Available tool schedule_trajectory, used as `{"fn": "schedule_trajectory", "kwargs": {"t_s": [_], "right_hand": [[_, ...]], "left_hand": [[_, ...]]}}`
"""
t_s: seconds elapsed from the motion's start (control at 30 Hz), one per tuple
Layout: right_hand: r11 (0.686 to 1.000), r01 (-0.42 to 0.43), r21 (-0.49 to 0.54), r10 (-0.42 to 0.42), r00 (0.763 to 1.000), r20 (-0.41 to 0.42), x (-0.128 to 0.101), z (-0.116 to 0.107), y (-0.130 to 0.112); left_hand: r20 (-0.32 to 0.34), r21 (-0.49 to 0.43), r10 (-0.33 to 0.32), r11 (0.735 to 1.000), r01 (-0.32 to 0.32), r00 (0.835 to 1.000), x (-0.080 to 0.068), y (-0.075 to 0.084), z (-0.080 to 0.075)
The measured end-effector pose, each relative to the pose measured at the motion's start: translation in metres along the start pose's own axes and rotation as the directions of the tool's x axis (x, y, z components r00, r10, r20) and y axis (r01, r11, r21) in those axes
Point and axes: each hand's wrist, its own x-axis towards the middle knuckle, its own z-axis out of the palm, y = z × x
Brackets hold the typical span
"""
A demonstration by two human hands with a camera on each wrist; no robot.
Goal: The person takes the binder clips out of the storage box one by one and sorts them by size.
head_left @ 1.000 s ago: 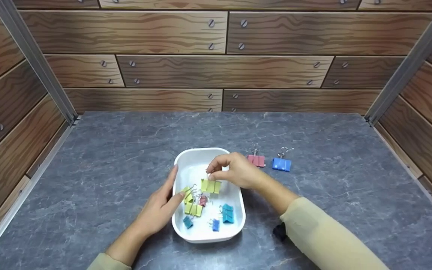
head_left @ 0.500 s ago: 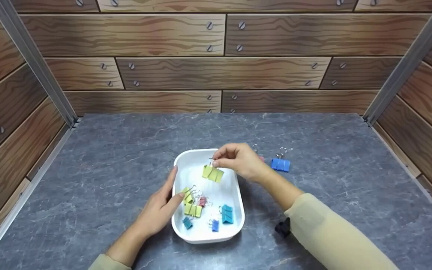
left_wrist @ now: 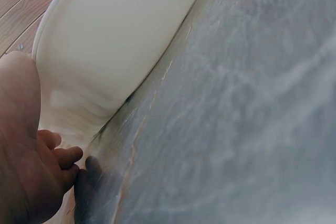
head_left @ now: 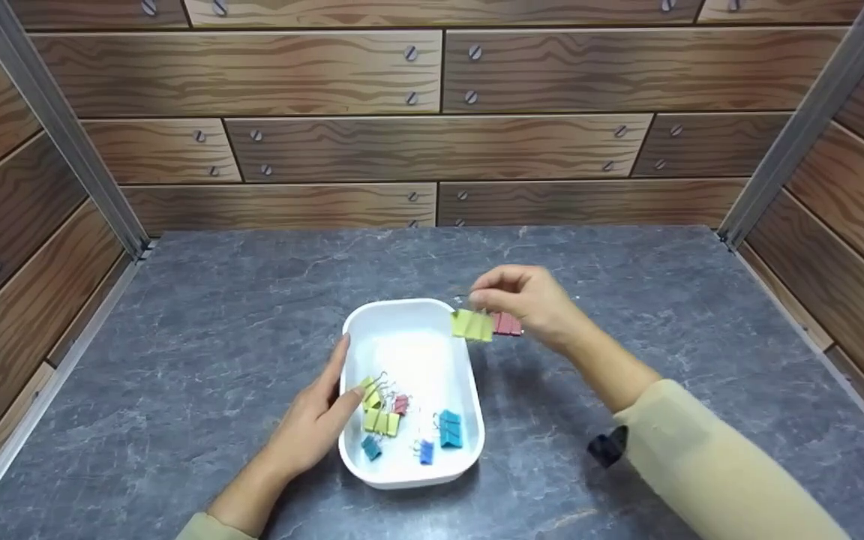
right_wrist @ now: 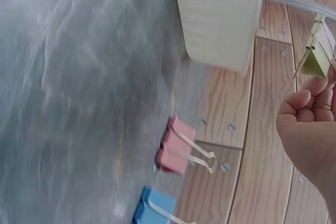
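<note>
My right hand [head_left: 541, 306] pinches a yellow-green binder clip [head_left: 472, 325] by its wire handle, above the right rim of a white tray [head_left: 478, 409]. In the right wrist view that clip [right_wrist: 315, 56] hangs from the fingertips. My left hand [head_left: 308, 424] holds the tray's left wall, its thumb over the rim and the other fingers outside. Inside the tray lie two yellow-green clips [head_left: 381, 422], a small red clip [head_left: 400, 405], a teal clip [head_left: 450, 429], a small dark teal clip [head_left: 371, 448] and a small blue clip [head_left: 426, 452].
A pink-red binder clip [right_wrist: 176, 145] and a blue one [right_wrist: 153, 206] lie on the grey marbled table [head_left: 252, 300] right of the tray. The right hand mostly covers the blue one in the head view. Wood-patterned walls [head_left: 327, 146] enclose the table.
The right hand has lifted the yellow-green clip out of the tray and carried it right, past the rim. The left hand stays on the tray.
</note>
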Motion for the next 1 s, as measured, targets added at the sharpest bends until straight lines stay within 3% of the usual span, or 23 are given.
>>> {"fn": "schedule_trajectory", "kwargs": {"t_s": [0.17,0.43,0.57,0.77,1.0], "right_hand": [[1.000,-0.018,-0.017,0.017,0.998,-0.063,-0.004,-0.028,0.001],[0.975,-0.092,-0.202,0.063,0.988,-0.144,-0.018,-0.081,0.010],[0.970,-0.111,-0.216,0.072,0.981,-0.181,-0.026,-0.105,0.019],[0.980,-0.133,-0.148,0.101,0.973,-0.209,-0.036,-0.130,0.035],[0.955,-0.179,-0.235,0.124,0.965,-0.231,-0.042,-0.148,0.055]], "left_hand": [[-0.006,0.011,0.010,1.000,-0.010,1.000,-0.001,0.000,0.000],[-0.013,0.015,0.012,1.000,-0.011,1.000,0.000,0.002,-0.001],[-0.013,0.022,0.011,1.000,-0.011,1.000,0.000,0.002,-0.001],[-0.017,0.028,0.008,1.000,-0.008,1.000,0.000,0.001,-0.001],[-0.003,0.013,-0.017,1.000,0.017,1.000,0.001,0.002,0.000]]}}
